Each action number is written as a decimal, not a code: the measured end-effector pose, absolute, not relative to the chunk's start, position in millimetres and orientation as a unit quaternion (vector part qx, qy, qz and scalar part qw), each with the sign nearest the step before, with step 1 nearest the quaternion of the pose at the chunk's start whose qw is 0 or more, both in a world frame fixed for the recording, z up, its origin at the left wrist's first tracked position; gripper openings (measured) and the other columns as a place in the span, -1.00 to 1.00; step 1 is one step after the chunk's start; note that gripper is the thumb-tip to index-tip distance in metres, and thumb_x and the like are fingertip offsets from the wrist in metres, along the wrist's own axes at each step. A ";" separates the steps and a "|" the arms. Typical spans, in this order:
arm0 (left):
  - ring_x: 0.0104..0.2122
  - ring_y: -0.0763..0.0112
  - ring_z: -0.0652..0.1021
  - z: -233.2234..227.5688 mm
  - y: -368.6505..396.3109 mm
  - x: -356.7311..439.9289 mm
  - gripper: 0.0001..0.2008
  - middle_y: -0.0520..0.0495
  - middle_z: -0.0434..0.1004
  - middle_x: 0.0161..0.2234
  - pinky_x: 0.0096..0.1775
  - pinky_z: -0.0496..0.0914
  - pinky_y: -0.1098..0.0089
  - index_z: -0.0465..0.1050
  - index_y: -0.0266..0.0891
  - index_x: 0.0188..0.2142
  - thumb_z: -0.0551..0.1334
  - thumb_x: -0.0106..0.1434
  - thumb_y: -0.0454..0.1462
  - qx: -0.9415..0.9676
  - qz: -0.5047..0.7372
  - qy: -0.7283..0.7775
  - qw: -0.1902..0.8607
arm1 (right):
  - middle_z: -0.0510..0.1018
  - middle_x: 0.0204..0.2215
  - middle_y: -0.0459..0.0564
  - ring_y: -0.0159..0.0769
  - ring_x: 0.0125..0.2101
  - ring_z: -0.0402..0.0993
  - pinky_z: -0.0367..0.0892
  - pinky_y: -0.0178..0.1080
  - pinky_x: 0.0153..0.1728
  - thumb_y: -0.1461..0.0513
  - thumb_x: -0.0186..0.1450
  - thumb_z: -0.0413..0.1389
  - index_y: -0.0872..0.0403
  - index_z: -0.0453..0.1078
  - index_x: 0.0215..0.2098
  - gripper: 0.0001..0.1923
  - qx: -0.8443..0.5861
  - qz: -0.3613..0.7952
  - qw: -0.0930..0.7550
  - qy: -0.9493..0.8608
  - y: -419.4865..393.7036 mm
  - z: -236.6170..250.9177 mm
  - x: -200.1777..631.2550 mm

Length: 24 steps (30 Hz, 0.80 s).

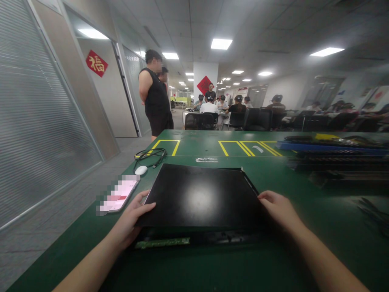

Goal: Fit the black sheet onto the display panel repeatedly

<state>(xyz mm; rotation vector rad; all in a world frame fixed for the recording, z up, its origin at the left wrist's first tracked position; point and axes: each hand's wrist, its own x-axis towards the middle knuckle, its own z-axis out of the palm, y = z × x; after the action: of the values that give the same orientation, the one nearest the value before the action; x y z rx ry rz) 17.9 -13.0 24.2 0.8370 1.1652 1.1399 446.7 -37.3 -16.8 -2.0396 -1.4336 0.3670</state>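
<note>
A glossy black screen panel point(182, 190) lies in front of me with its near edge lifted, a ceiling light reflected in its face. My left hand point(136, 213) is closed on its left edge, thumb on top and fingers partly hidden behind. At the opposite edge, my right hand point(278, 206) pinches the side; its fingertips are partly hidden. Beneath the near edge shows a dark frame point(219, 238) with a narrow green circuit board strip point(164, 242) on its left part. Part of a thin dark rim also shows along the panel's right side.
The green table point(200, 267) carries a phone point(123, 194), a white mouse point(141, 170) and a coiled black cable point(152, 154) at left. Dark and blue strip-like parts point(334, 152) are stacked at right. Yellow tape point(170, 141) marks the far side. People point(156, 97) stand beyond.
</note>
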 end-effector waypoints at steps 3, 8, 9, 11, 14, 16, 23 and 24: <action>-0.35 0.14 0.68 21.5 -11.7 16.2 -0.36 -0.10 0.68 -0.29 -0.38 0.52 0.35 0.32 -0.19 0.04 0.44 -0.05 -0.36 0.375 0.487 0.499 0.611 | 0.64 -0.37 -0.08 -0.18 -0.29 0.53 0.29 -0.21 -0.28 0.15 0.15 0.02 -0.03 0.53 -0.36 -0.76 -0.776 0.145 0.298 -0.536 -37.5 -15.7 445.9; -0.34 0.13 0.68 18.8 -11.4 14.8 -0.34 -0.10 0.68 -0.29 -0.38 0.52 0.34 0.32 -0.18 0.07 0.44 -0.04 -0.35 0.385 0.485 0.497 0.608 | 0.65 -0.36 -0.08 -0.19 -0.28 0.54 0.29 -0.22 -0.27 0.15 0.15 0.03 -0.02 0.53 -0.37 -0.77 -0.781 0.147 0.297 -0.529 -37.0 -15.2 446.4; -0.34 0.13 0.68 18.7 -11.5 14.8 -0.34 -0.11 0.68 -0.29 -0.38 0.52 0.34 0.32 -0.18 0.07 0.45 -0.04 -0.35 0.384 0.484 0.499 0.607 | 0.65 -0.36 -0.07 -0.19 -0.29 0.54 0.29 -0.22 -0.27 0.16 0.15 0.03 -0.02 0.53 -0.38 -0.77 -0.780 0.145 0.300 -0.530 -36.8 -15.5 447.0; -0.34 0.12 0.68 19.2 -11.6 14.7 -0.32 -0.12 0.68 -0.28 -0.39 0.52 0.34 0.33 -0.19 0.08 0.45 -0.06 -0.36 0.378 0.484 0.502 0.609 | 0.66 -0.37 -0.06 -0.18 -0.29 0.54 0.30 -0.23 -0.28 0.15 0.15 0.04 -0.02 0.53 -0.39 -0.78 -0.778 0.139 0.308 -0.529 -36.4 -16.2 448.3; -0.33 0.13 0.68 20.0 -11.1 14.3 -0.35 -0.13 0.68 -0.26 -0.41 0.51 0.38 0.35 -0.20 0.10 0.44 -0.01 -0.33 0.366 0.483 0.509 0.611 | 0.66 -0.37 -0.05 -0.17 -0.30 0.55 0.31 -0.23 -0.32 0.13 0.15 0.05 -0.02 0.54 -0.39 -0.77 -0.781 0.139 0.315 -0.521 -36.1 -16.5 449.9; -0.34 0.17 0.68 19.9 -10.5 13.8 -0.39 -0.13 0.68 -0.23 -0.44 0.49 0.41 0.35 -0.18 0.13 0.40 0.08 -0.28 0.358 0.486 0.514 0.610 | 0.66 -0.38 -0.05 -0.17 -0.30 0.55 0.32 -0.23 -0.32 0.12 0.15 0.06 -0.02 0.54 -0.39 -0.77 -0.785 0.145 0.318 -0.512 -36.0 -16.5 450.5; -0.33 0.15 0.68 19.6 -9.3 13.1 -0.38 -0.17 0.69 -0.22 -0.46 0.49 0.41 0.36 -0.19 0.16 0.38 0.08 -0.34 0.347 0.502 0.525 0.593 | 0.67 -0.37 -0.05 -0.17 -0.31 0.56 0.32 -0.23 -0.33 0.10 0.15 0.08 -0.01 0.54 -0.39 -0.78 -0.782 0.144 0.323 -0.513 -36.2 -16.1 451.4; -0.33 0.15 0.68 20.2 -9.5 13.2 -0.39 -0.17 0.69 -0.22 -0.47 0.49 0.41 0.37 -0.19 0.15 0.38 0.08 -0.35 0.349 0.503 0.523 0.592 | 0.67 -0.36 -0.04 -0.16 -0.30 0.56 0.32 -0.23 -0.33 0.10 0.15 0.08 -0.01 0.54 -0.39 -0.77 -0.783 0.143 0.321 -0.513 -36.2 -15.8 451.4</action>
<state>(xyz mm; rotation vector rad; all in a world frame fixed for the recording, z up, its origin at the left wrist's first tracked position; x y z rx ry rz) 13.2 -9.5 20.2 0.8124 1.2174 1.1700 451.4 -36.2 -15.8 -2.0583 -1.3470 0.3768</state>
